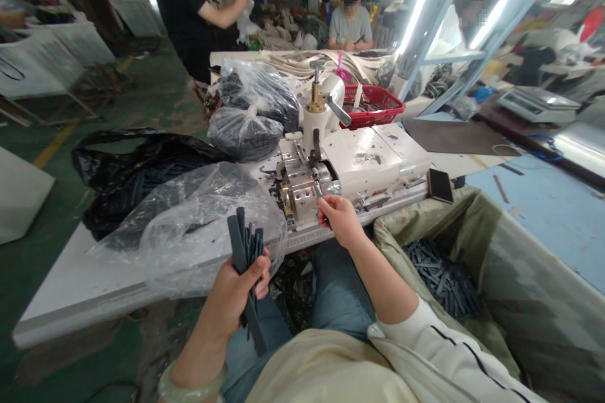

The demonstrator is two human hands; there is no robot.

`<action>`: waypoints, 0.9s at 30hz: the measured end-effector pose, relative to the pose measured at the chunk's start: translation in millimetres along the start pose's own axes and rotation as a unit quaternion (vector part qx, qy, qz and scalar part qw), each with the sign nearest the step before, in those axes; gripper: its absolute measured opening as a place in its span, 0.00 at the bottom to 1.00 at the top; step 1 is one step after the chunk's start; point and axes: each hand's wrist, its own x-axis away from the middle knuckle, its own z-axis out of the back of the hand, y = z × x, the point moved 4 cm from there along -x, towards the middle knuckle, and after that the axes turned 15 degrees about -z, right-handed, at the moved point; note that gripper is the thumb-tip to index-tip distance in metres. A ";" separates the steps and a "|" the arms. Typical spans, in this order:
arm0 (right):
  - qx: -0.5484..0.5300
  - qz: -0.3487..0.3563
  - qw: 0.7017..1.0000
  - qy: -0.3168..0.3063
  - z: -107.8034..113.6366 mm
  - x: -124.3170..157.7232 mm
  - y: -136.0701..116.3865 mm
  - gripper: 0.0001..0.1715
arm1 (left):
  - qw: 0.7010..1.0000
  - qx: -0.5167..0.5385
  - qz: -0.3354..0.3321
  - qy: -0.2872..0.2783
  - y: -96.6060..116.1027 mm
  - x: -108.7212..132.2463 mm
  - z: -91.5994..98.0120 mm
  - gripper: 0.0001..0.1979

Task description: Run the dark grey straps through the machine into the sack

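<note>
My left hand (246, 280) is closed around a bundle of dark grey-blue strips (242, 242), held upright over my lap, their ends sticking out above and below the fist. At the front of a cream leather-working machine (373, 160), my right hand (338, 217) pinches the near end of a narrow greyish strip (318, 191). The strip's far end lies at the metal feed plate, under the presser post (314, 113); the fingers partly cover its near end. A clear plastic bag (203, 227) spreads over the white tabletop (80, 283) beside my left hand.
Left of the machine lie a black bag (118, 151) of dark strips and tied clear bags (250, 126). A red basket (378, 107) stands behind it. On the right are a phone (440, 186) and a cloth-lined bin (482, 252) of dark pieces. Two people work beyond the table.
</note>
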 end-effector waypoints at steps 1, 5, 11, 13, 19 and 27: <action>0.021 0.009 0.999 0.023 2.2 -4.9 -5.4 0.19 | 1.000 -0.001 -0.002 0.001 0.1 -0.4 0.4 0.21; 0.009 -0.016 1.000 0.000 2.1 -20.8 -15.2 0.21 | 1.000 -0.006 -0.006 0.001 0.6 -0.6 1.9 0.20; -0.062 -0.048 0.997 -0.011 0.1 -34.9 -15.2 0.20 | 1.000 0.002 -0.010 0.008 0.4 0.6 5.9 0.20; -0.075 -0.043 0.996 0.012 -0.6 -37.1 -16.9 0.19 | 1.000 0.003 -0.011 0.009 0.4 0.5 6.0 0.20; -0.096 0.054 0.981 0.157 21.9 -24.1 -24.2 0.21 | 1.000 0.014 0.002 0.015 2.8 -1.3 0.1 0.22; 0.350 0.021 0.743 0.569 206.5 82.2 18.0 0.24 | 0.999 0.029 0.017 -0.014 -3.6 -3.7 -3.4 0.22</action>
